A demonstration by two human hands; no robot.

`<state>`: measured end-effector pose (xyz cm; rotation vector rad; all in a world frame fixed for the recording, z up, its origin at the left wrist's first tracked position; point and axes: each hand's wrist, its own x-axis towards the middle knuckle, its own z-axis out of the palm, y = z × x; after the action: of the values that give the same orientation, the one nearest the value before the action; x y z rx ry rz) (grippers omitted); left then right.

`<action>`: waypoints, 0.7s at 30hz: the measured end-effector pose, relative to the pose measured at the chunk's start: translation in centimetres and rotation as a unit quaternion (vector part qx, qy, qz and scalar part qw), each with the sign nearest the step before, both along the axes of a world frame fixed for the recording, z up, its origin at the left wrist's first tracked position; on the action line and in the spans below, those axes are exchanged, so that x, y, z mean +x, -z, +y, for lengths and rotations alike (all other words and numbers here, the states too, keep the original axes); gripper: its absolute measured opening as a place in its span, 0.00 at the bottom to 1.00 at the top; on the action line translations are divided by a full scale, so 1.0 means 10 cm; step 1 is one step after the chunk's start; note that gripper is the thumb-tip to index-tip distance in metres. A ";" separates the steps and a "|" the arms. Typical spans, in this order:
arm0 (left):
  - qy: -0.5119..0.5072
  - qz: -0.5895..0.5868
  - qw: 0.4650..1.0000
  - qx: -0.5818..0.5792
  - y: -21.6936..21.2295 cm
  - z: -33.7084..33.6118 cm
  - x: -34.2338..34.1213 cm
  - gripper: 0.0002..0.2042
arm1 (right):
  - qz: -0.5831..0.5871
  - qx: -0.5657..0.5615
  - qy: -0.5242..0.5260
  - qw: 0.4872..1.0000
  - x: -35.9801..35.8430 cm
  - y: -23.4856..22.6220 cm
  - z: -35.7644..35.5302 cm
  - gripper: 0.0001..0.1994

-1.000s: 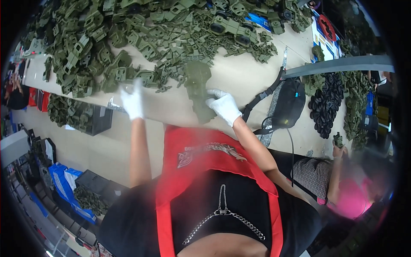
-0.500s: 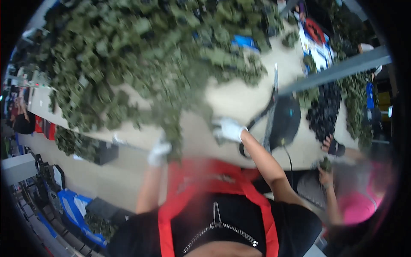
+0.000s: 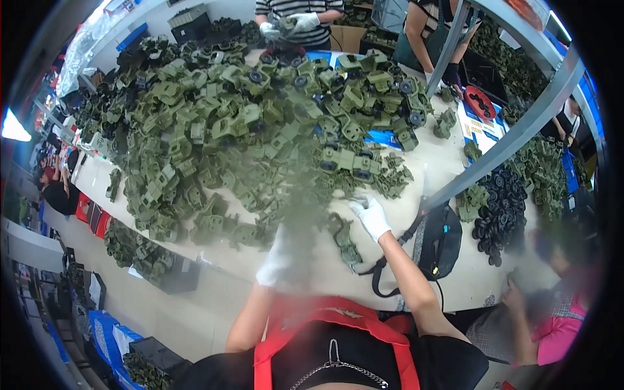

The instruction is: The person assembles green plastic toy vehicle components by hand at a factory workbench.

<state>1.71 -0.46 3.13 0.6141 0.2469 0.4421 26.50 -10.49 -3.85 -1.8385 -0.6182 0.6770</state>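
Note:
A big heap of olive-green plastic toy-vehicle parts (image 3: 247, 130) covers the pale table (image 3: 312, 273). My left hand (image 3: 278, 260), in a white glove and blurred by motion, is raised over the table's near edge with a smeared green part (image 3: 300, 208) in its grip. My gloved right hand (image 3: 370, 218) reaches to the heap's near edge, fingers spread and touching the loose pieces, nothing held. A single green part (image 3: 344, 242) lies on the table between my two hands.
A black bag (image 3: 439, 242) with a strap sits right of my right arm. Black wheels (image 3: 502, 208) are piled beyond a slanted metal post (image 3: 513, 136). One person works across the table (image 3: 289, 23), another sits at my right (image 3: 552, 325). Crates (image 3: 166, 273) stand below.
The view tilted up from my torso toward the heap. My left hand came in from the left toward the middle. My right hand stretched forward to the heap's edge.

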 end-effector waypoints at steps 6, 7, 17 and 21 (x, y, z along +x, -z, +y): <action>0.006 0.163 0.946 0.279 -0.10 0.03 0.28 0.19 | -0.067 0.012 -0.111 0.991 -1.01 -1.18 -0.02 0.16; -0.004 0.188 0.961 0.204 -0.26 -0.05 0.29 0.12 | -0.044 0.066 -0.099 0.992 -0.95 -1.12 -0.01 0.15; -0.154 0.187 0.954 0.178 -0.43 -0.34 0.28 0.29 | -0.030 0.007 -0.016 0.999 -1.03 -1.38 -0.16 0.09; -0.097 0.228 0.955 0.164 -0.43 -0.32 0.19 0.32 | -0.023 0.089 0.025 0.995 -1.05 -1.44 -0.21 0.09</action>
<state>3.64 -3.63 7.38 1.0229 0.6881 0.5323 16.04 -12.60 10.54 -1.7027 -0.6392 0.5307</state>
